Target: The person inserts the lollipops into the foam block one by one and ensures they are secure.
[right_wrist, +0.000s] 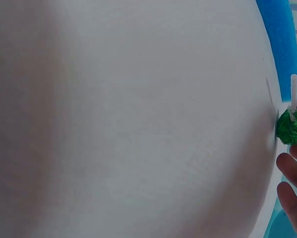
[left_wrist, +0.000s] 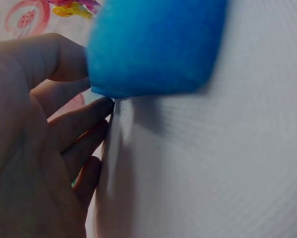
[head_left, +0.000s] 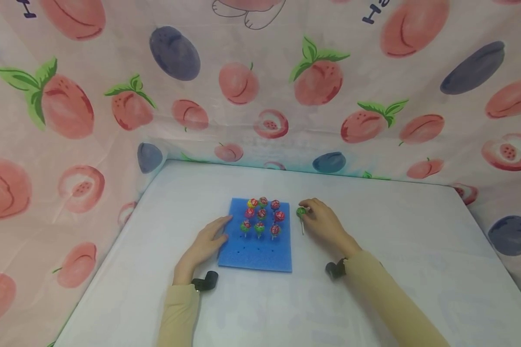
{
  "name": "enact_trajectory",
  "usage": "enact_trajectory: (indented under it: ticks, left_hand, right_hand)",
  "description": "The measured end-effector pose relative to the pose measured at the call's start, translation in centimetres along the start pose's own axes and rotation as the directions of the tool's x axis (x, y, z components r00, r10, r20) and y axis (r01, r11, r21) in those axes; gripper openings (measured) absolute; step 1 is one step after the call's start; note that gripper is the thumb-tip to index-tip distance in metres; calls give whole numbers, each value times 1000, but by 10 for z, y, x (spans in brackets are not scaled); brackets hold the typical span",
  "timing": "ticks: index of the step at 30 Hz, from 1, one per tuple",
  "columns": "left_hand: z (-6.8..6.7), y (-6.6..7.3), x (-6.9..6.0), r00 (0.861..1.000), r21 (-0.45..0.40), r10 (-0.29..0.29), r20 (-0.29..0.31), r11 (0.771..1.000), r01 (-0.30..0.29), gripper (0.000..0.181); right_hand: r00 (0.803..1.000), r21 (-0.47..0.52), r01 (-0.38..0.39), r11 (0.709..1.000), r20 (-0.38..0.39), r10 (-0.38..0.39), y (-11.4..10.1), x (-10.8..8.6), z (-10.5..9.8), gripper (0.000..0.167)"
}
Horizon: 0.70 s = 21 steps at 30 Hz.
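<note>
A blue foam board [head_left: 255, 261] lies on the white table with several wrapped lollipops [head_left: 262, 214] standing upright in its holes, in rows. My left hand [head_left: 202, 246] rests against the board's left edge, its fingers fairly straight; the left wrist view shows thumb and fingertips touching the foam [left_wrist: 153, 54]. To the right of the board, my right hand [head_left: 326, 224] pinches a green-wrapped lollipop [head_left: 301, 212] by its head, with the white stick pointing toward me. In the right wrist view, the green lollipop [right_wrist: 290, 128] is near the tabletop, and the hand is partly cut off.
Several small holes [head_left: 258, 249] show in the near part of the board. White table surface [head_left: 417, 241] surrounds it. A fruit-print cloth [head_left: 269, 96] rises behind the table and along its sides. Each wrist wears a black camera [head_left: 206, 281].
</note>
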<state>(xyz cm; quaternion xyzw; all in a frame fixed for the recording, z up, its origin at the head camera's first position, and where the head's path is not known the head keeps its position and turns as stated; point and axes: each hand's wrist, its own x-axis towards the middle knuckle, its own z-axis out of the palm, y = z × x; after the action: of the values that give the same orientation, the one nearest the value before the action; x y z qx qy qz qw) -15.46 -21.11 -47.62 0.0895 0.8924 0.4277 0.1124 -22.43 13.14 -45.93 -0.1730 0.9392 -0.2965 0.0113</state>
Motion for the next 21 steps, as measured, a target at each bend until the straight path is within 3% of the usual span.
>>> enact_trajectory:
  ticks: [10, 21]
  left_hand:
    - [0, -1, 1, 1000, -8, -6, 1, 1000, 6, 53]
    - [1, -2, 0, 1000, -5, 1, -9, 1000, -2, 53]
  right_hand:
    - [1000, -55, -19, 998, 16, 20, 0, 8, 6, 31]
    - [1000, -96, -24, 995, -23, 22, 0, 5, 9, 28]
